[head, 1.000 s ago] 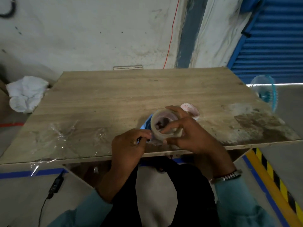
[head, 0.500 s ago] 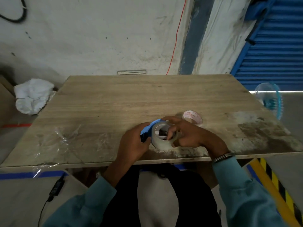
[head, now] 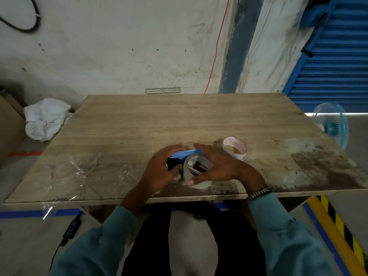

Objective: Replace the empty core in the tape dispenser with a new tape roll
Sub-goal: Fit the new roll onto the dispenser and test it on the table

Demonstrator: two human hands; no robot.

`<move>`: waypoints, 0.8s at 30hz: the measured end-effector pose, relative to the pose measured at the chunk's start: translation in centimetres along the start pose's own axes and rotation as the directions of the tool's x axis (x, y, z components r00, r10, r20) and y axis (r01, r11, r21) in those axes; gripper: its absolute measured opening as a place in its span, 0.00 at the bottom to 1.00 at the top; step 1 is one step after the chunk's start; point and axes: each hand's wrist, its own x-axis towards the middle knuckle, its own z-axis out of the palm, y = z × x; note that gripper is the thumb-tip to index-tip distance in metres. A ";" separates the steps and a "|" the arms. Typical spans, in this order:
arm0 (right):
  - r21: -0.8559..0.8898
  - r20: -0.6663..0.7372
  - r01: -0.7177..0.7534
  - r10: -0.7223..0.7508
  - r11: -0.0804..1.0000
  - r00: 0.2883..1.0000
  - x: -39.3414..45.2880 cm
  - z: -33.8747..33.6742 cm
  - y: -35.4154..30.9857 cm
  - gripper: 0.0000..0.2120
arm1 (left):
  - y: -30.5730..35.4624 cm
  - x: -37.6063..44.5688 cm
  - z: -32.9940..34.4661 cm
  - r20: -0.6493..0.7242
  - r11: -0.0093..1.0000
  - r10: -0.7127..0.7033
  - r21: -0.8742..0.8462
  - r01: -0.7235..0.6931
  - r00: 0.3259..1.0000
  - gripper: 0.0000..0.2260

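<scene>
Now your left hand (head: 159, 172) grips the blue plastic tape dispenser (head: 184, 154); your right hand (head: 216, 166) clasps the grey tape roll (head: 189, 172) on it; a white printed empty core (head: 234, 147) lies just beyond your right hand.

Teal long sleeves (head: 282, 232), metal link wristwatch (head: 258, 193) on rt wrist, black trousers (head: 151, 246)

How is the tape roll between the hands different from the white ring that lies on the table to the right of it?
The tape roll is grey and plain; the white ring carries red print. The roll is held by the right hand against the blue dispenser, which the left hand grips; the ring lies untouched on the table. The roll's wall looks thicker, the ring's thin. Both are hollow and round.
</scene>
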 end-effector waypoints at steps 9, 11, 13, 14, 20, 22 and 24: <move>0.046 -0.219 -0.032 0.042 0.998 0.975 0.1 4.0 0.5 0.60 | -0.1 -5.3 1.8 -0.037 0.967 0.027 0.254 -0.017 0.999 0.25; 0.023 -0.192 -0.031 0.034 0.999 0.981 -0.7 4.2 0.3 0.63 | 0.1 -5.0 1.7 -0.020 0.961 0.017 0.277 -0.011 1.000 0.27; -0.045 -0.177 -0.031 0.023 0.998 0.984 -1.6 4.5 0.0 0.64 | 0.4 -4.6 1.1 0.030 0.962 0.010 0.271 -0.018 1.000 0.24; -0.081 -0.177 -0.034 0.019 0.996 0.984 -2.0 4.7 -0.2 0.63 | 0.7 -4.4 0.9 0.071 0.963 0.018 0.267 -0.037 0.997 0.22; -0.183 -0.222 -0.059 0.018 0.981 0.975 -2.8 5.3 -0.5 0.60 | 1.5 -3.3 -0.9 0.164 0.916 0.055 0.385 -0.115 0.985 0.11; -0.168 -0.270 -0.085 0.037 0.982 0.962 -3.1 6.0 -1.1 0.60 | 1.5 -2.9 -1.2 0.079 0.855 0.135 0.494 -0.156 0.988 0.12; -0.120 -0.324 -0.120 0.076 0.985 0.943 -3.5 7.1 -1.9 0.60 | 2.2 -2.7 -0.7 -0.003 0.819 0.199 0.550 -0.164 0.980 0.11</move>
